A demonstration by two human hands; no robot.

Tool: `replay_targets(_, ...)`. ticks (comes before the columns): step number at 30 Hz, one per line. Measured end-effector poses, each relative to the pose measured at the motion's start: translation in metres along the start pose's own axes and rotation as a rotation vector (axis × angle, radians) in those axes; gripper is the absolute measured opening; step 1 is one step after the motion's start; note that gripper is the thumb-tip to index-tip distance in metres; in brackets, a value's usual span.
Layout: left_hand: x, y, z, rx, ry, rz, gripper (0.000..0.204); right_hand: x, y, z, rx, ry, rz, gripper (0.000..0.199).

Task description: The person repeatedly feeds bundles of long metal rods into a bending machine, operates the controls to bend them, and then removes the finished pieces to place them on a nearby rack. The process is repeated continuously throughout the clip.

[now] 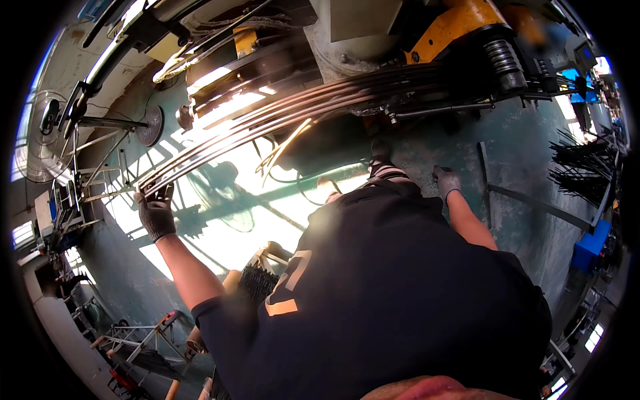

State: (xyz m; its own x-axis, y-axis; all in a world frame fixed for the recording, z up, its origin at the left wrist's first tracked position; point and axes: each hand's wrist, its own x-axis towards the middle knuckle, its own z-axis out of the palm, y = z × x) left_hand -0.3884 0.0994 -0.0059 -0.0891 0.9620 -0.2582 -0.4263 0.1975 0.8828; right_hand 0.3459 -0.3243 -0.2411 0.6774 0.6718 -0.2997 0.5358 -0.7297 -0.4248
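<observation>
In a dark glove, my left hand (157, 217) reaches out to the left, its fingers closed around the near ends of several long thin metal rods (247, 130). The rods run side by side, bowed in this view, from that hand toward a machine (460, 30) with yellow parts at the upper right. At their far end they pass into dark shadow beside a coil spring (503, 60). My right hand (447, 182), in a grey glove, hangs low at my right side, away from the rods. Its fingers are foreshortened, and no held thing shows there.
A standing fan (47, 137) is at the far left. Bundles of dark rods (583, 167) lie at the right near a blue box (591, 247) and a metal floor frame (540, 203). Thin yellowish strips (283, 147) stand beneath the rods. A light metal rack (143, 340) is lower left.
</observation>
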Motion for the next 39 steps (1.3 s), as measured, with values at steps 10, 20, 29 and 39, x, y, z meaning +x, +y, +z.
replay_targets(10,-0.075,-0.163,0.090,-0.432,0.500,-0.120,0.061,0.137,0.035,0.000,-0.603,-0.428,-0.301,0.027)
replay_targets(20,-0.139,-0.336,0.274,-0.295,0.026,-0.597,0.059,0.233,0.067,-0.025,-0.110,-0.176,-0.281,0.028)
replay_targets(29,-0.115,-0.329,0.217,0.049,-0.381,-0.308,0.034,0.179,0.085,-0.020,-0.221,-0.192,-0.322,0.030)
replay_targets(39,-0.135,-0.351,0.222,-0.306,-0.499,-0.492,0.023,0.063,0.036,-0.115,0.479,-0.065,0.174,0.030)
